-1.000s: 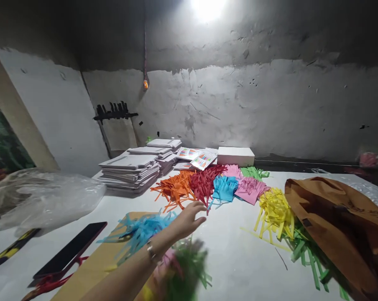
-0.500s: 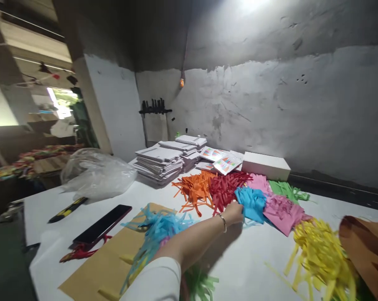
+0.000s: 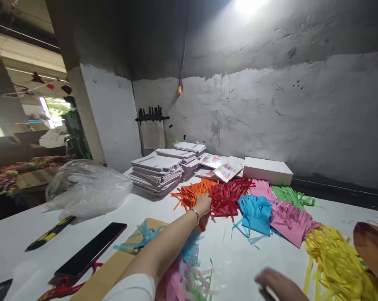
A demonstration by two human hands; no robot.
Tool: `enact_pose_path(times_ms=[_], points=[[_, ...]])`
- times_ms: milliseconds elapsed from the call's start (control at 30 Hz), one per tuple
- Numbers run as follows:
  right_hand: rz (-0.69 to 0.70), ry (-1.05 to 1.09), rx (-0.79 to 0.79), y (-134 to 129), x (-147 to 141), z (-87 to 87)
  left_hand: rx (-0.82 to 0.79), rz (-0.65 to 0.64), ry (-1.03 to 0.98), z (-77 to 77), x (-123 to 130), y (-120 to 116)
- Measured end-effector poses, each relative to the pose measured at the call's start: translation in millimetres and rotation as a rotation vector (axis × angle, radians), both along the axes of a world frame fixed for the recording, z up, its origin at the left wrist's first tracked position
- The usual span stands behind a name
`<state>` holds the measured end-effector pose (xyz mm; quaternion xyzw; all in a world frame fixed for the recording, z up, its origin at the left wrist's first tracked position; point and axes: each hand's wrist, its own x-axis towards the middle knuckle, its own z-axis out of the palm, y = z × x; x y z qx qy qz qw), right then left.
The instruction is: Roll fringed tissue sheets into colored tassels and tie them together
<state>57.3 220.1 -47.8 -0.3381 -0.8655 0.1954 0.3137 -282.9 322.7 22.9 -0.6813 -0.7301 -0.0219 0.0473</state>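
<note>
My left hand [image 3: 203, 205], with a bracelet on its wrist, reaches to the front of the orange tissue fringe [image 3: 189, 193], beside the dark red fringe [image 3: 228, 198]; its fingertips are hidden in the paper. Low in the picture, my right hand [image 3: 275, 284] is blurred over the white table [image 3: 239, 259], its fingers unclear. Blue fringe [image 3: 256, 213], pink fringe [image 3: 291, 221], green fringe [image 3: 291, 196] and yellow fringe [image 3: 336, 259] lie to the right. Under my left forearm are mixed light blue, pink and green strips [image 3: 173, 278].
White stacks [image 3: 157, 171], printed cards [image 3: 228, 169] and a white box [image 3: 267, 170] stand along the back. At left are a clear plastic bag [image 3: 90, 188], a yellow-black cutter [image 3: 51, 234], a phone [image 3: 91, 249] and brown paper [image 3: 98, 278]. Orange-brown paper [image 3: 372, 246] sits far right.
My left hand has moved left, from beside the blue fringe to the orange fringe. My right hand has come into view at the bottom. The view has shifted slightly.
</note>
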Motion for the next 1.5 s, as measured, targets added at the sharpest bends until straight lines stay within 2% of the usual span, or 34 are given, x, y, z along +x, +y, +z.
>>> enact_pose_path(times_ms=[100, 233, 300, 367, 467, 567, 667, 867, 967, 1200, 1500], points=[[0.022, -0.05, -0.034, 65, -39, 13.3, 0.064, 0.005, 0.033, 3.9, 3, 0], [-0.175, -0.032, -0.091, 150, -96, 18.9, 0.13, -0.118, 0.05, 9.4, 18, 1], [-0.245, -0.008, -0.125, 177, -117, 14.7, 0.137, -0.214, 0.05, 11.4, 30, 5], [-0.271, 0.026, -0.15, 192, -131, 7.4, 0.121, -0.331, 0.048, 12.1, 43, 12], [-0.251, 0.088, -0.156, 196, -140, -5.6, 0.076, -0.498, 0.046, 10.5, 58, 27], [-0.186, 0.137, -0.15, 192, -136, -15.5, 0.035, -0.56, 0.058, 5.6, 64, 39], [-0.153, 0.158, -0.159, 192, -129, -20.0, 0.019, -0.535, 0.086, -1.5, 59, 36], [-0.164, 0.085, -0.15, 195, -135, -21.0, 0.043, -0.505, 0.13, -14.9, 39, -5], [-0.187, 0.017, -0.131, 191, -141, -20.4, 0.047, -0.48, 0.139, -19.1, 37, -15], [-0.211, -0.068, -0.115, 187, -142, -16.9, 0.069, -0.414, 0.138, -22.3, 45, -8], [-0.246, 0.051, -0.114, 186, -140, -17.2, 0.072, -0.373, 0.103, -26.2, 45, -5]])
